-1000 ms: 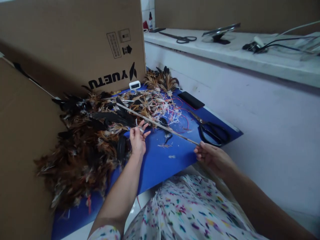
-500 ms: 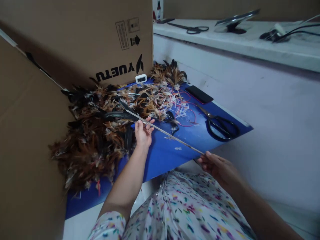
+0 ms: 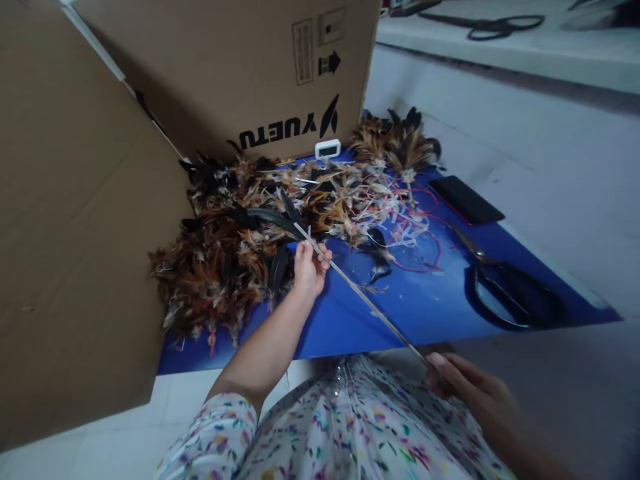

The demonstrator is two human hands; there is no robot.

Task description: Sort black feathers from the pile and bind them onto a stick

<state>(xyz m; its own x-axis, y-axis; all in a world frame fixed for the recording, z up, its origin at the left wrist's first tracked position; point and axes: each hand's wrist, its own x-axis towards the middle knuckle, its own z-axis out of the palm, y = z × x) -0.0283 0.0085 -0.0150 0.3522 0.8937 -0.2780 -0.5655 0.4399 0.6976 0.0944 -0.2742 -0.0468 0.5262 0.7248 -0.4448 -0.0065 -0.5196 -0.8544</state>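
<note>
A long thin stick (image 3: 370,305) slants across my front, its far tip over the feathers. My left hand (image 3: 310,268) is closed round its upper part, and a few long black feathers (image 3: 280,217) fan out beside that tip. Lower down, my right hand (image 3: 463,380) grips the near end just past the table edge; some of its fingers are hidden. Brown and black feather bunches (image 3: 225,267) lie heaped left of and beyond my left hand. One small dark feather tuft (image 3: 379,253) rests on the blue tabletop (image 3: 345,327) right of the stick.
Black-handled scissors (image 3: 500,287), a dark phone (image 3: 467,199) and loose red string (image 3: 440,250) lie on the right. A small white display device (image 3: 328,149) stands before a big cardboard box (image 3: 225,73). Another pair of scissors (image 3: 500,25) lies on the ledge (image 3: 575,60).
The camera view has turned left and down, so the scene sits further right. My right hand has come lower and nearer my body, and the stick slopes more steeply. Both hands keep hold of it.
</note>
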